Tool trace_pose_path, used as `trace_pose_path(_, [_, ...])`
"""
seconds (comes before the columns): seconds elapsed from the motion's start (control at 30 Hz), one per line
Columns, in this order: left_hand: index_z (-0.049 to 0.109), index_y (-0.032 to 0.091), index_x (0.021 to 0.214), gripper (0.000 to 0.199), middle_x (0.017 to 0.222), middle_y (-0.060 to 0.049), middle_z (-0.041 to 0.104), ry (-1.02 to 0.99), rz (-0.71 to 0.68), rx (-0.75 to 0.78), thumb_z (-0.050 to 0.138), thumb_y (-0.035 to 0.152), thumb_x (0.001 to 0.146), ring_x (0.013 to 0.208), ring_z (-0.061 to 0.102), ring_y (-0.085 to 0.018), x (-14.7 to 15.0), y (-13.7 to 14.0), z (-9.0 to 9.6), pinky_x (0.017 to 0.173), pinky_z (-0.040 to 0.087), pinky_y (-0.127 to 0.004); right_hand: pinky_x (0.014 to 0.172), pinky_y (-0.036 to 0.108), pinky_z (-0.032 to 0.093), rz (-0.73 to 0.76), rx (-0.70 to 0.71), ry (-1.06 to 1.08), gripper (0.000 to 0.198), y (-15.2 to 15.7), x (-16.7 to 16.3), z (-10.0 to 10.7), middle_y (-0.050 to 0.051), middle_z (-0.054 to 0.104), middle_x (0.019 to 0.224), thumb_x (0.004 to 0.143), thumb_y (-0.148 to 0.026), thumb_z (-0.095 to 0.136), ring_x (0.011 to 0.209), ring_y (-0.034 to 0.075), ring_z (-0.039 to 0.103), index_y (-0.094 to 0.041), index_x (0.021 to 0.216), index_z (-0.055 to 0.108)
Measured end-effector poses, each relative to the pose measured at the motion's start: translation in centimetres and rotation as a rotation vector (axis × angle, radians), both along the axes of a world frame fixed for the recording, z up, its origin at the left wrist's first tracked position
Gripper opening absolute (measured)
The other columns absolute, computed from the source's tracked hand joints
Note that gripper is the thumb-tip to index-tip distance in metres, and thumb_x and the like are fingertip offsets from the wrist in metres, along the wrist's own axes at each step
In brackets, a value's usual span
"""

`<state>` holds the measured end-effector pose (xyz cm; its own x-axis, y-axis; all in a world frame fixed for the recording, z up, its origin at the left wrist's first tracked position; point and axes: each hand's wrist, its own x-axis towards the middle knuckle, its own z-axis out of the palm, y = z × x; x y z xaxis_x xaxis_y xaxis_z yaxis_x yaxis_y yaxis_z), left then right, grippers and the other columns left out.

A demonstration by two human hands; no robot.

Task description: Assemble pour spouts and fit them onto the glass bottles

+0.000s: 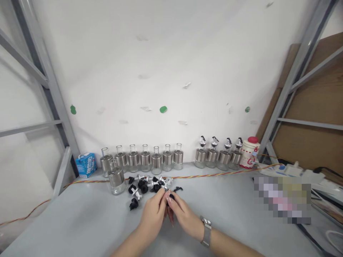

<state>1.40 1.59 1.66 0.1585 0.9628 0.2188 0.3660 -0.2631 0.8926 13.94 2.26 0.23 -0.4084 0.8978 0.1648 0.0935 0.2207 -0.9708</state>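
My left hand (152, 210) and my right hand (184, 214) meet over the front middle of the table. Both are closed around a small black and silver pourer spout (170, 200), most of which the fingers hide. Just beyond them lies a loose heap of pourer spouts (144, 186), black with silver and clear parts. One black stopper (133, 204) sits apart at the heap's near left. A glass bottle with a metal band (117, 180) stands upright left of the heap, without a spout. My right wrist wears a watch with a metal band (206, 232).
Several open glass bottles (145, 159) line the wall. To the right, several bottles with spouts (212, 155) stand beside a white and red flask (248, 153). A blue carton (85, 165), a twisted cable (203, 175) and power strips (294, 171) are also on the table.
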Motion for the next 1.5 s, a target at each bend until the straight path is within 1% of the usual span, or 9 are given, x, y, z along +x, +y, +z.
trace_pose_path(0.13, [0.054,0.018,0.065,0.033,0.056,0.001,0.051,-0.083,-0.015,-0.120,0.040,0.044,0.078,0.055,0.050,-0.013,-0.7,0.6,1.0,0.048,0.038,-0.019,0.056,0.025,0.037,-0.020,0.269,-0.257,0.026,0.7,1.2,0.8,0.001,0.053,0.065,0.086,-0.040,0.033,0.058,0.014,0.048,-0.018,0.095,0.043])
trace_pose_path(0.27, [0.061,0.015,0.082,0.032,0.077,-0.003,0.060,-0.335,-0.107,-0.349,0.054,0.044,0.070,0.076,0.055,-0.018,-0.4,1.3,1.2,0.059,0.047,-0.024,0.066,0.033,0.035,-0.023,0.609,-0.641,0.027,1.9,2.3,1.5,0.008,0.056,0.079,0.079,-0.042,0.045,0.072,0.021,0.050,-0.016,0.088,0.048])
trace_pose_path(0.37, [0.063,0.013,0.083,0.030,0.080,-0.003,0.062,-0.482,-0.157,-0.397,0.064,0.036,0.063,0.079,0.056,-0.018,0.0,1.4,0.9,0.064,0.047,-0.025,0.069,0.036,0.034,-0.007,0.714,-0.799,0.028,2.3,2.5,2.0,0.009,0.057,0.082,0.078,-0.042,0.047,0.074,0.023,0.050,-0.016,0.084,0.052])
trace_pose_path(0.53, [0.063,0.014,0.089,0.035,0.090,-0.007,0.064,-0.687,-0.059,-0.455,0.069,0.033,0.060,0.084,0.059,-0.019,-0.6,1.8,0.7,0.077,0.046,-0.030,0.067,0.031,0.036,-0.053,0.545,-0.684,0.039,3.7,3.9,2.3,0.006,0.057,0.085,0.078,-0.045,0.046,0.075,0.020,0.050,-0.019,0.107,0.045])
trace_pose_path(0.67, [0.062,0.014,0.088,0.033,0.087,-0.006,0.062,-0.732,0.063,-0.470,0.065,0.036,0.063,0.078,0.061,-0.018,-1.3,2.0,1.3,0.072,0.048,-0.030,0.069,0.031,0.037,-0.295,0.359,-0.508,0.026,6.3,5.9,0.6,0.005,0.054,0.080,0.079,-0.039,0.045,0.074,0.018,0.049,-0.017,0.092,0.053])
trace_pose_path(0.8, [0.061,0.014,0.083,0.032,0.082,-0.004,0.058,-0.721,0.136,-0.464,0.067,0.036,0.061,0.066,0.058,-0.013,-1.1,2.0,1.1,0.054,0.046,-0.023,0.069,0.030,0.038,-0.318,0.300,-0.476,0.019,7.9,6.3,-1.9,0.005,0.052,0.080,0.072,-0.032,0.055,0.072,0.017,0.048,-0.015,0.080,0.057])
trace_pose_path(0.97, [0.060,0.014,0.080,0.031,0.079,-0.002,0.056,-0.722,0.071,-0.459,0.064,0.039,0.062,0.064,0.056,-0.012,-0.6,1.9,0.6,0.053,0.045,-0.022,0.066,0.029,0.039,-0.311,0.269,-0.433,0.016,8.0,5.5,-3.5,0.002,0.051,0.076,0.063,-0.027,0.063,0.070,0.016,0.047,-0.016,0.072,0.057])
trace_pose_path(1.23, [0.058,0.013,0.078,0.033,0.076,-0.001,0.053,-0.684,0.100,-0.493,0.066,0.039,0.059,0.061,0.056,-0.011,-0.3,2.0,0.7,0.051,0.045,-0.022,0.063,0.029,0.035,-0.324,0.237,-0.328,0.011,7.9,5.1,-3.5,0.000,0.049,0.069,0.061,-0.024,0.062,0.067,0.016,0.044,-0.018,0.065,0.055])
trace_pose_path(1.5, [0.054,0.014,0.075,0.035,0.078,-0.002,0.055,-0.625,0.088,-0.479,0.066,0.042,0.057,0.061,0.056,-0.012,-0.3,2.5,-0.5,0.043,0.039,-0.018,0.061,0.027,0.034,-0.337,0.109,-0.118,0.016,7.6,4.9,-2.5,-0.002,0.048,0.064,0.064,-0.032,0.061,0.060,0.013,0.042,-0.017,0.062,0.056])
